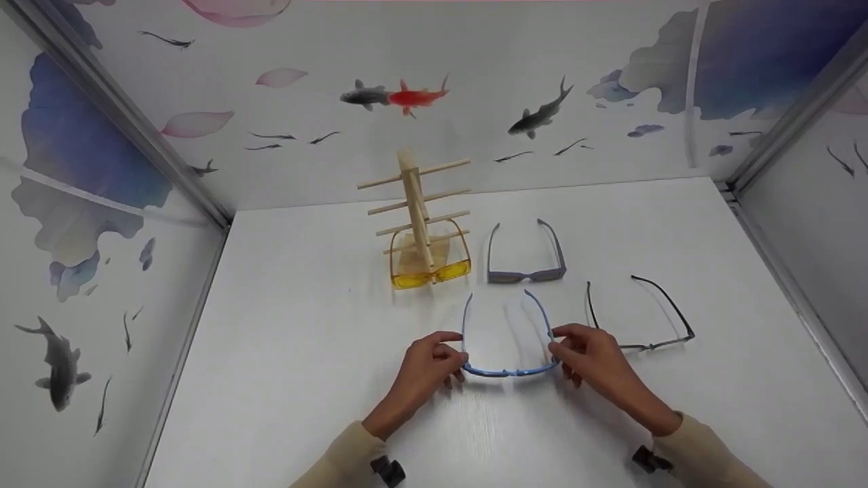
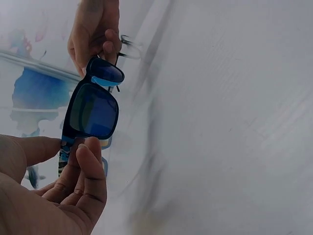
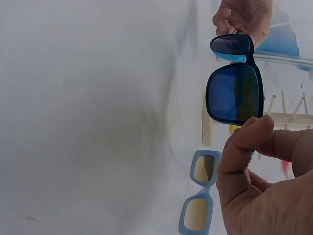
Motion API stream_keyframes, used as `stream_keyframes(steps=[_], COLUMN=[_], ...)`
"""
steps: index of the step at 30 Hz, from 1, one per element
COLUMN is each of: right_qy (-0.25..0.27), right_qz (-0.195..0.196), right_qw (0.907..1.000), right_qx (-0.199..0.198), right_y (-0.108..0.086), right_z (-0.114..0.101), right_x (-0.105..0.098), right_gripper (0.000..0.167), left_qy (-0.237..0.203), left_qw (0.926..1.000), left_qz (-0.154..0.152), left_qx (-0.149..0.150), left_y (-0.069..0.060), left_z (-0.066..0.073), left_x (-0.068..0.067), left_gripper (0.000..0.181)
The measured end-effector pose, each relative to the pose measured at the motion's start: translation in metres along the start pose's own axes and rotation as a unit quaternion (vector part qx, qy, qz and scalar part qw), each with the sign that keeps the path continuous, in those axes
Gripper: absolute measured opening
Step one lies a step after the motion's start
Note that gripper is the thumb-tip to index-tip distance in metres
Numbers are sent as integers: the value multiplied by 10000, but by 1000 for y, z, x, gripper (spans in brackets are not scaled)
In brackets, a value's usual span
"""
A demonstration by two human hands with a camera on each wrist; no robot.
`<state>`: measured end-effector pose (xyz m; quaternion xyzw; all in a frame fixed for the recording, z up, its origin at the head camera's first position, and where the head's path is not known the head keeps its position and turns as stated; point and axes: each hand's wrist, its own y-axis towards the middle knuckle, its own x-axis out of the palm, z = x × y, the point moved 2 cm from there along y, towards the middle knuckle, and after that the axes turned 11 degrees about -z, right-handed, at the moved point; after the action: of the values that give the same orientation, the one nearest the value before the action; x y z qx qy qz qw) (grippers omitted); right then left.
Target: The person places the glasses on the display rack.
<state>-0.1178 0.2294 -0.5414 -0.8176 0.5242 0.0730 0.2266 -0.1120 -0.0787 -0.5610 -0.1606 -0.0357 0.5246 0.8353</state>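
Both hands hold a pair of blue sunglasses (image 1: 508,372) above the table, its temples pointing toward the back wall. My left hand (image 1: 428,362) pinches the left temple close to the hinge. On the other side my right hand (image 1: 588,349) pinches the right temple, also near the hinge. In the left wrist view the dark blue mirrored lenses (image 2: 95,110) show, and a patterned temple (image 2: 64,152) sits between thumb and fingers. The right wrist view shows the same sunglasses (image 3: 234,93) from the other end.
A wooden display rack (image 1: 415,203) stands at the back, with yellow glasses (image 1: 453,271) at its lowest bars. Grey-purple sunglasses (image 1: 526,276) lie right of it. Thin black-framed glasses (image 1: 671,341) rest beyond my right hand. Printed walls enclose the white table (image 1: 285,379).
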Motion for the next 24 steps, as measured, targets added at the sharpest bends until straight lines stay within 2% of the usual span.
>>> stream_keyframes(steps=[6,16,24], right_qy=[11,17,10], right_qz=[-95,-130,-318], right_qw=[9998,9991,9977], right_qx=[-181,-414,-597], right_y=[1,1,7], right_z=[-8,-24,-37], right_x=[5,15,22], right_gripper=[38,36,36], left_qy=[-78,104,128], left_qw=[9997,9992,9985], left_qz=[9,259,434], left_qx=[240,280,308], left_y=[-12,-30,-46], left_z=[1,6,12], left_x=[-6,-13,-22], left_gripper=[46,46,49])
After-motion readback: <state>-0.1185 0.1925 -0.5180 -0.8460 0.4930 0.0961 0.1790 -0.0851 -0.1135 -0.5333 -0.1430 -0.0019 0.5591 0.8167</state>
